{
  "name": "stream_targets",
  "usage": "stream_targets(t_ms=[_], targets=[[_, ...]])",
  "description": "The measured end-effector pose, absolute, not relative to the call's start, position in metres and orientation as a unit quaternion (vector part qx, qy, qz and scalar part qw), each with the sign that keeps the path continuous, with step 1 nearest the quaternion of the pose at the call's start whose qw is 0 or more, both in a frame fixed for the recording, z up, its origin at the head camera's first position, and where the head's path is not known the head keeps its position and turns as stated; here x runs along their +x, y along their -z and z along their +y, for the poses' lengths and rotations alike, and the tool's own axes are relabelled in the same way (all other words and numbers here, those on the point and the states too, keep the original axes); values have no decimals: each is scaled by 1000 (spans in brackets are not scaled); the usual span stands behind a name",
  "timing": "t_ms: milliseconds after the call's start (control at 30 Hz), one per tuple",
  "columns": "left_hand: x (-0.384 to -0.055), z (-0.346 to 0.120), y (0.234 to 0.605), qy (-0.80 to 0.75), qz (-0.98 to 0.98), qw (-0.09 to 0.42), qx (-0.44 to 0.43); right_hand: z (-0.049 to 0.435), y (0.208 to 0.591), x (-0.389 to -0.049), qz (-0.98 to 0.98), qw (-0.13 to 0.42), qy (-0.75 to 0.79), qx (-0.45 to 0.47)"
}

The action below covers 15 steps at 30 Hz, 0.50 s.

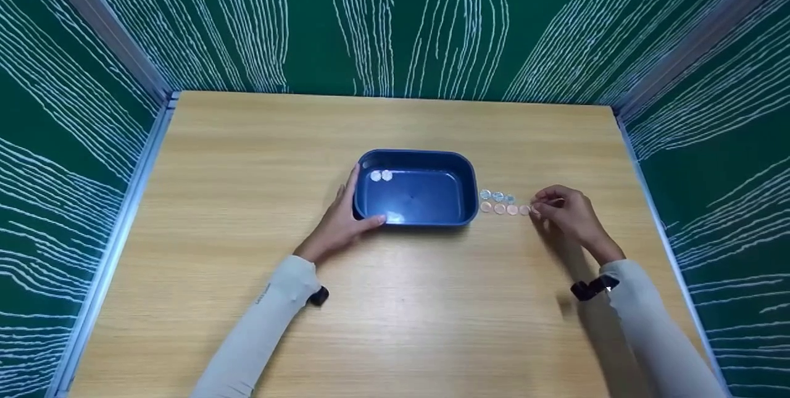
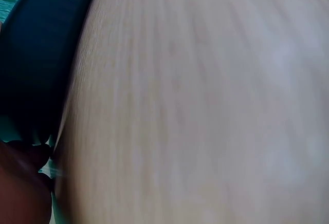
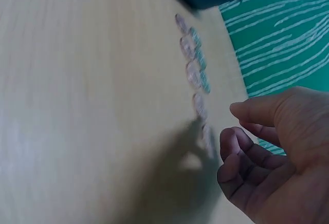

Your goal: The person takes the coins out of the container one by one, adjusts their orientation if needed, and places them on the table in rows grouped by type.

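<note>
My left hand (image 1: 339,220) grips a blue rectangular plastic basin (image 1: 415,223) at its left end, thumb over the near rim and fingers along the side. Two small whitish discs (image 1: 387,175) lie inside, near its far left corner. To the right of the basin, several pinkish translucent discs (image 1: 499,208) form a row, with a shorter row of bluish discs (image 1: 497,197) behind it. My right hand (image 1: 574,216) is over the right end of the pinkish row. In the right wrist view, its bent fingers (image 3: 236,142) stand apart from the thumb and hold nothing.
A wooden table (image 1: 395,318) carries everything. Green walls with white wavy lines (image 1: 364,21) rise behind it and at both sides. A dark strap with a small device (image 1: 594,287) sits at the right wrist.
</note>
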<state>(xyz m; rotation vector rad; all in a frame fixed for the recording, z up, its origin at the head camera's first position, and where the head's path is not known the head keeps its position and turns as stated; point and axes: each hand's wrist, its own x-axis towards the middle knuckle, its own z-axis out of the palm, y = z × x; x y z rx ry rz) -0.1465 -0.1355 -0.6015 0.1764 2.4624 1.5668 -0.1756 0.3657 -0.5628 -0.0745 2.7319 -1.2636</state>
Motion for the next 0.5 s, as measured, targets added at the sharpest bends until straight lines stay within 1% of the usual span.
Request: stream_targets(t_ms=[200, 367, 500], targets=[[-147, -135, 600, -533, 837, 104, 60, 341, 543, -182, 900, 69, 427, -50], [-147, -135, 601, -531, 839, 106, 58, 319, 532, -188, 896, 85, 431, -61], [-146, -134, 601, -528, 840, 107, 61, 303, 527, -195, 896, 79, 428, -88]])
